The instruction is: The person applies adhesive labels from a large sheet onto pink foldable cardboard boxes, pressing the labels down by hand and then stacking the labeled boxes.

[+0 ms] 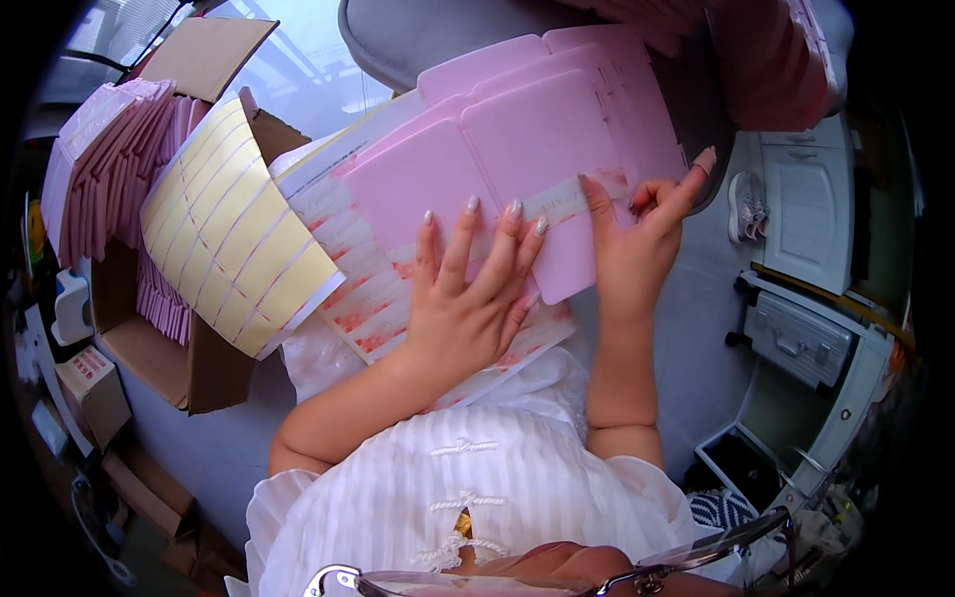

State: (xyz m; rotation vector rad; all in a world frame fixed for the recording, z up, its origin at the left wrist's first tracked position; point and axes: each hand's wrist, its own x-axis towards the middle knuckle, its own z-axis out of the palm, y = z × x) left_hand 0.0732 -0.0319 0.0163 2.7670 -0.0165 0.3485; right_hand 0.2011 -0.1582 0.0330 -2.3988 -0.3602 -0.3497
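A stack of flat pink die-cut cardboard blanks (pixel 517 139) lies fanned out in front of me on a white board. My left hand (pixel 473 294) presses flat on the lower edge of the top pink blank, fingers spread. My right hand (pixel 642 239) pinches a narrow translucent adhesive strip (pixel 567 197) lying across that blank's right part, thumb and fingers on its right end. Under the blanks lies a sheet with used white-and-red strip backings (pixel 348 289).
A curled yellow sheet of tape strips (pixel 234 234) rests on an open brown cardboard box (pixel 149 348) holding more pink blanks (pixel 109 159). More pink folded pieces (pixel 766 60) pile at the upper right. White cabinets and a small case (pixel 796 338) stand to the right.
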